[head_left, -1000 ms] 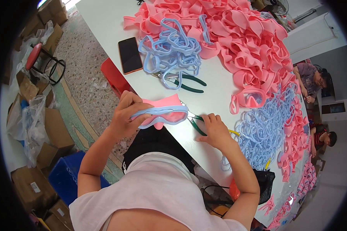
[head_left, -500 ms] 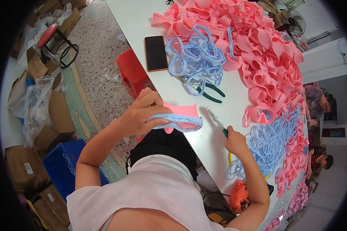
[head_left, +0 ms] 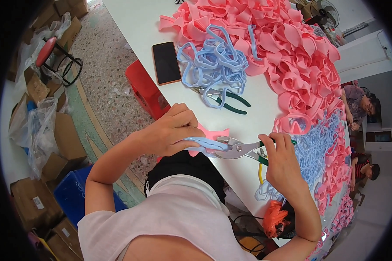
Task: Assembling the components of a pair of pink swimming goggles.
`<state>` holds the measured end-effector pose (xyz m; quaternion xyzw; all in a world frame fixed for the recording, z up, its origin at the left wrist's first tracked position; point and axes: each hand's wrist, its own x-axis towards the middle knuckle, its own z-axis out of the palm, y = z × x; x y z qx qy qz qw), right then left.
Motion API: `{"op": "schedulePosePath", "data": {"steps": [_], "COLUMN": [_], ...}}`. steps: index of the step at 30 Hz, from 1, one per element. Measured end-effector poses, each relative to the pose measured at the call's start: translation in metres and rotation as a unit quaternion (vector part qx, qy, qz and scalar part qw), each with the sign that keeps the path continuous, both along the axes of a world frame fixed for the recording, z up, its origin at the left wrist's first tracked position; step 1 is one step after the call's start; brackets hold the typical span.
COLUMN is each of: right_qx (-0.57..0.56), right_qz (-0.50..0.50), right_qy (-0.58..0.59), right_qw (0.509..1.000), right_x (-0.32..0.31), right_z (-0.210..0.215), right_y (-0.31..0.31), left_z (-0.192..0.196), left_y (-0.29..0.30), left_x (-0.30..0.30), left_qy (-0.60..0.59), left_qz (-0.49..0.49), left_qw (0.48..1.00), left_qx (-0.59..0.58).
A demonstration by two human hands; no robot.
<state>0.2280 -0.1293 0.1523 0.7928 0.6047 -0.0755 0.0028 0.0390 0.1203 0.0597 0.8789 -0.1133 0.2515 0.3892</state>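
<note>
LH (head_left: 175,130) pinches curved blue rim (head_left: 206,142), RH (head_left: 285,163) w/ metal pliers (head_left: 239,150).

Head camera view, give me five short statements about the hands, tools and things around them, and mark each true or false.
1. The right hand holds green-handled pliers. True.
2. The left hand is empty. False: it holds a pink and blue mask.
3. The phone lies on the table. True.
4. The other pliers lie on the floor. False: they lie on the table, partly under blue strips.
5. The round stool has a red seat. True.
</note>
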Motion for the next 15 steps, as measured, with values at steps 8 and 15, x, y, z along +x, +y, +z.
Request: {"op": "schedulePosePath", "data": {"steps": [8, 15], "right_qx": [0.002, 0.013], "right_qz": [0.088, 0.122], "right_qy": [-0.119, -0.145], "right_qw": [0.989, 0.982], "right_x": [0.021, 0.059], "right_z": [0.005, -0.029], "right_y": [0.011, 0.011], "left_z": [-0.003, -0.023], "left_y": [-0.011, -0.019], "left_x": [0.008, 0.035], "left_qy": [0.01, -0.009], "left_qz": [-0.031, -0.022], "left_qw": [0.999, 0.999], "left_qx": [-0.013, -0.025]}}
